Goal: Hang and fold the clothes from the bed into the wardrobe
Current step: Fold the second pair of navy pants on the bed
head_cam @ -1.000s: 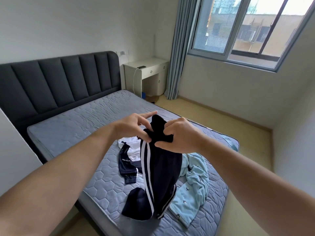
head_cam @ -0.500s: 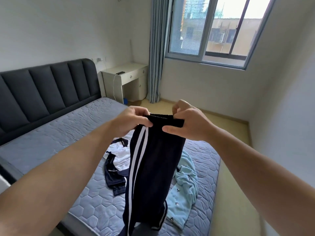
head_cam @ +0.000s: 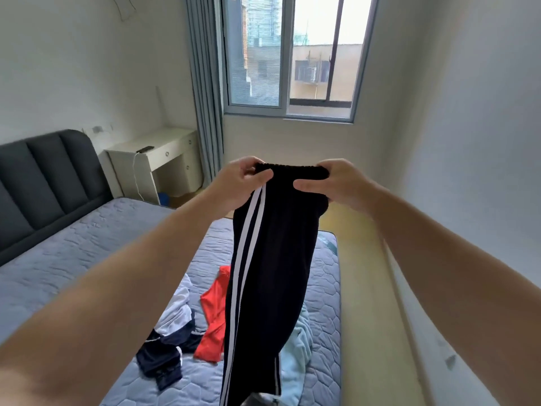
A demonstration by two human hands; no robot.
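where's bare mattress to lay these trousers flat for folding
The widest bare patch is the mattress between the headboard and the navy-white top, on the left. A narrower strip lies along the right edge, past the light blue garment. It is crowded below the trousers: the top, the red garment and the blue one lie bunched there.

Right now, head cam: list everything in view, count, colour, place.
pants: 1, black, white stripes, hanging over mattress
red garment: 1, red, on mattress, left of pants
navy-white garment: 1, navy and white, mattress, leftmost
blue garment: 1, light blue, on mattress, right of pants
mattress: 1, grey-blue, below
headboard: 1, dark grey, left
desk: 1, white, by curtain
phone: 1, dark, on desk
curtain: 1, grey-blue, left of window
window: 1, grey frame, far wall
left hand: 1, grips waistband
right hand: 1, grips waistband
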